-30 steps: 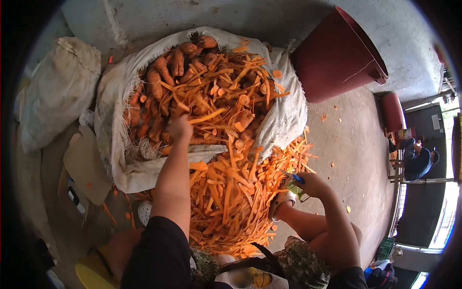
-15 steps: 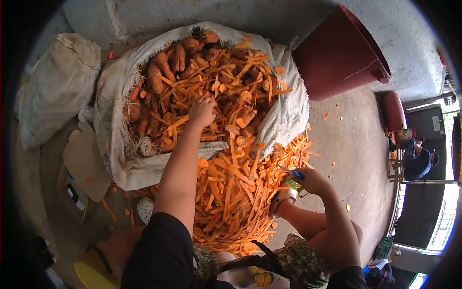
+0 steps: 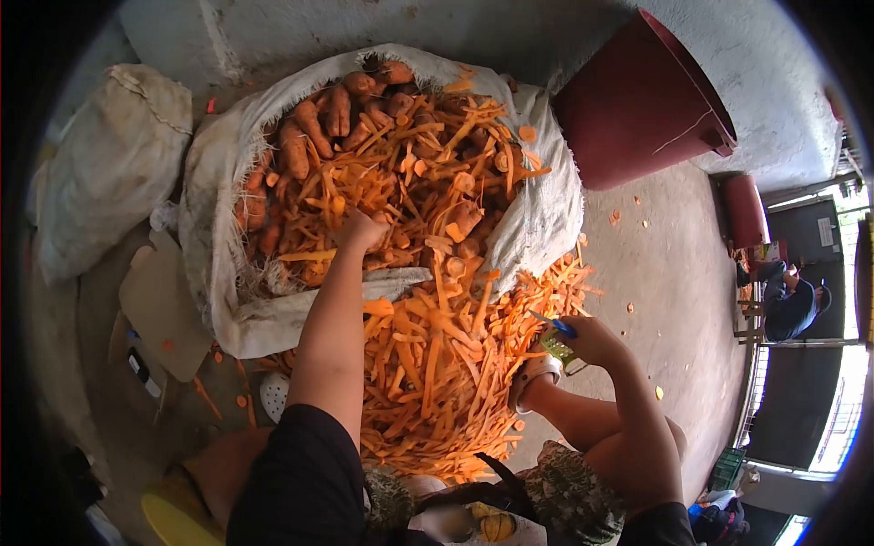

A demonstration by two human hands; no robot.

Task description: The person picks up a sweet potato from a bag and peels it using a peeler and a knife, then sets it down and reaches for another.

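Observation:
My left hand [image 3: 362, 232] reaches into the open white sack [image 3: 205, 241], down among orange peel strips [image 3: 373, 187]. Its fingers are hidden by the hand itself and the strips, so what they hold is not visible. Reddish-brown carrots [image 3: 293, 148], unpeeled, lie at the sack's far left side. To the right, my right hand [image 3: 594, 343] is closed round the blue handle of a small knife [image 3: 564, 328], blade pointing left. Close under that hand is a green object [image 3: 553, 345], too small to make out. A big heap of peelings [image 3: 437, 364] spreads between my legs.
A dark red bin [image 3: 637, 109] leans at the back right, with another red container [image 3: 745, 211] beyond. A closed sack [image 3: 114, 168] stands at left, near cardboard [image 3: 164, 305]. A person [image 3: 794, 305] sits far right. My shoes flank the heap.
My left hand has moved a little left and toward me within the sack, going deeper among the strips. My right hand with the knife stays nearly still.

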